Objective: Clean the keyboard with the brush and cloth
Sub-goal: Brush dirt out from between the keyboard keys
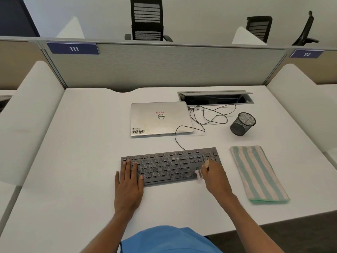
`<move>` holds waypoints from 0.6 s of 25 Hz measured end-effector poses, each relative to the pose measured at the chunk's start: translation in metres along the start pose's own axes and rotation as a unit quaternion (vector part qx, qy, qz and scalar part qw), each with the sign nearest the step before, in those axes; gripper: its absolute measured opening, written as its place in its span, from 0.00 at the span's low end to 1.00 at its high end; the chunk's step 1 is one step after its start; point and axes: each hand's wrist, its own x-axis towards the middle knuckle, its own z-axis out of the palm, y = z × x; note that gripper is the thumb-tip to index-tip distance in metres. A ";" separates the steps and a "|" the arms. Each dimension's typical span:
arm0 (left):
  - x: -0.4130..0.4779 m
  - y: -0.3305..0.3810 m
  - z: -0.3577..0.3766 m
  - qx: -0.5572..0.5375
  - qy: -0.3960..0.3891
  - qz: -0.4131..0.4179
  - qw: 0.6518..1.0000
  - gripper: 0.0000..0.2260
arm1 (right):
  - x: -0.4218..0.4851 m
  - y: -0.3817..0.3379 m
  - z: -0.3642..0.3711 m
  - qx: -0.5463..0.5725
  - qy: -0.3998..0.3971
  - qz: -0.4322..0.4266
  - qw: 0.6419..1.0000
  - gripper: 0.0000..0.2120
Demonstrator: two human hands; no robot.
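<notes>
While my left hand (128,181) lies spread flat on the left end of the black keyboard (169,166), my right hand (215,177) pinches the small pale brush (200,173) at its right end. Stiff bristles could snag a low plastic keycap. Just right of the keyboard lies 1 soft, striped, folded cloth (259,174).

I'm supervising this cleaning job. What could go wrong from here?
The brush in the right hand may sweep dust off the keyboard onto the desk. The cable runs to the closed laptop; the left hand may press live keys.
</notes>
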 end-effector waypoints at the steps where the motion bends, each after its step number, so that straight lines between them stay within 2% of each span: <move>1: 0.000 0.000 0.000 0.001 0.000 -0.001 1.000 0.28 | 0.001 0.002 -0.001 -0.020 -0.011 0.004 1.000 0.15; 6: 0.000 0.000 0.000 0.002 0.002 0.000 1.000 0.28 | 0.008 -0.004 -0.013 0.046 0.049 -0.021 0.998 0.17; 9: 0.000 0.000 0.000 0.002 0.001 0.000 1.000 0.28 | 0.000 -0.001 -0.009 0.066 0.011 -0.029 0.997 0.16; 12: -0.001 -0.001 0.000 0.000 0.002 -0.001 1.000 0.28 | 0.000 0.008 -0.009 0.015 -0.029 -0.011 0.999 0.16; 15: 0.001 -0.001 0.000 0.002 0.001 -0.001 1.000 0.28 | 0.007 0.004 -0.014 0.022 0.022 -0.015 0.999 0.16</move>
